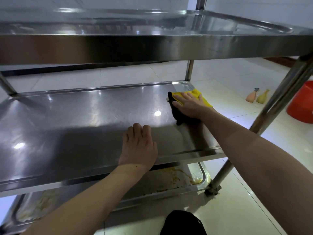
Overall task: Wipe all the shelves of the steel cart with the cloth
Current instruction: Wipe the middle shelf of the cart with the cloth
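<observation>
The steel cart has three shelves in the head view. My right hand (188, 106) lies flat with straight fingers on a yellow cloth (194, 93) at the far right corner of the middle shelf (84, 119). My left hand (138, 148) rests flat on the same shelf near its front edge, holding nothing. The top shelf (152, 29) spans above. The bottom shelf (171, 177) shows yellowish-brown stains at its right end and pale smears at its left.
The cart's upright posts (277, 99) stand at the right, with a caster (212, 189) on the tiled floor. A red tub (303, 106) and two squeeze bottles (257, 97) sit on the floor beyond. A dark knee (183, 223) is at the bottom.
</observation>
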{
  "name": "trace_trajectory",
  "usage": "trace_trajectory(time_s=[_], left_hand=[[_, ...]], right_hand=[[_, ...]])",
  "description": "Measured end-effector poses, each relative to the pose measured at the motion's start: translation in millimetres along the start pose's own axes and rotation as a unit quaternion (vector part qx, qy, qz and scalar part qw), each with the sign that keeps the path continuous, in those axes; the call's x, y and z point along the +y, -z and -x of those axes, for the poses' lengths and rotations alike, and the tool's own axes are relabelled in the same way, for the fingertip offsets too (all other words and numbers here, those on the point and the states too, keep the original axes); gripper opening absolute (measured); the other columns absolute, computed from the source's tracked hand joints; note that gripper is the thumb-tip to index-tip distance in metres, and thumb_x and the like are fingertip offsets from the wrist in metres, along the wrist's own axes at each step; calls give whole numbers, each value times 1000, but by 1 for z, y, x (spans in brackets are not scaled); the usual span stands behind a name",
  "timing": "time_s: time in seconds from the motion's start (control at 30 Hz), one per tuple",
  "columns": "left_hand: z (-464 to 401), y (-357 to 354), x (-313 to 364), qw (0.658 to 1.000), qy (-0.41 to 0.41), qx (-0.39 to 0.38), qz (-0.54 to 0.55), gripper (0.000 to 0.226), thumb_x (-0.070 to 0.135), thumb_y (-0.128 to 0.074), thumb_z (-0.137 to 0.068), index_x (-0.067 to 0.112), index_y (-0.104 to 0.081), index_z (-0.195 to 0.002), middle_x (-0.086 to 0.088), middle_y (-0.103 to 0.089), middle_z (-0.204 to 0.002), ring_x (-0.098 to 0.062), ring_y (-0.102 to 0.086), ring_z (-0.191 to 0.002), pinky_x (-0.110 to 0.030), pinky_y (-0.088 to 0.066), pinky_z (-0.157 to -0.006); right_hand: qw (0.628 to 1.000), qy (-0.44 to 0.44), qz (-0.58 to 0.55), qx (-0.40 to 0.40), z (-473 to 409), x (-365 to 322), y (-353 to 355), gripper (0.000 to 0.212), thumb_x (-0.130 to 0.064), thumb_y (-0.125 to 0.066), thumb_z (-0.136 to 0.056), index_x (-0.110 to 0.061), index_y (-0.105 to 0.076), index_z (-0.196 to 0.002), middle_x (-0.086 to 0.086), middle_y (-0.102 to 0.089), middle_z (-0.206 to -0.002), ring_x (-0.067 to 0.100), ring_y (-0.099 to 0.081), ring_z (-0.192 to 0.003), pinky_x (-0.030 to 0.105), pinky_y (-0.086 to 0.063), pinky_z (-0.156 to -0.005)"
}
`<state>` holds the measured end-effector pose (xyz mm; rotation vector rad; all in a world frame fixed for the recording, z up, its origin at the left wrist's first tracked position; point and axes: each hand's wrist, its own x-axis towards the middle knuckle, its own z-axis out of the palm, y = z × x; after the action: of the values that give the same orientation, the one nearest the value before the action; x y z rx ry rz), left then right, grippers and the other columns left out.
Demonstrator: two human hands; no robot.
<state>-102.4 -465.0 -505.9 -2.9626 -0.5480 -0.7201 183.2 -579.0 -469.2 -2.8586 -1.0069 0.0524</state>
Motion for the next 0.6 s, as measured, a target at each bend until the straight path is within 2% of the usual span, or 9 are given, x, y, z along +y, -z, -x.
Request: trace_trajectory(time_s=[0.17, 0.33, 0.5, 0.6], left_hand=[[-2, 1, 1, 1000, 13, -7, -1, 15, 22, -44, -84, 16, -37, -97, -7, -35, -97, -23, -28, -83, -38, -29, -74], [-1, 4, 1, 999, 34, 3, -20, 17, 25, -31, -82, 16, -39, -94, -9, -38, -93, -25, -35, -81, -39, -36, -71], [-1, 6, 1, 999, 43, 3, -12, 14, 22, -43, -83, 15, -39, -94, -10, -38, -94, -24, -27, -81, -38, -30, -71], [1, 9, 2, 999, 48, -16, -5, 15, 24, -45, -86, 16, -38, -96, -9, -38, -97, -24, -29, -84, -39, -32, -75]], right_hand=[[1000, 0, -6, 3, -6, -2, 1, 57, -65, -22, -102, -48, -29, -156, -5, -28, -168, 19, -17, -156, 66, -2, -121], [1000, -14, -7, -2, 8, -3, -3, 60, -70, -21, -100, -49, -27, -156, -5, -15, -173, 19, -8, -160, 68, 1, -122], [1000, -13, -12, -1, 52, -7, -4, 59, -69, -25, -103, -48, -26, -158, -4, -10, -175, 18, -4, -160, 66, 2, -122], [1000, -10, -6, 8, 90, -8, -6, 59, -69, -24, -103, -48, -23, -158, -5, -11, -174, 17, -4, -159, 66, 2, -123]])
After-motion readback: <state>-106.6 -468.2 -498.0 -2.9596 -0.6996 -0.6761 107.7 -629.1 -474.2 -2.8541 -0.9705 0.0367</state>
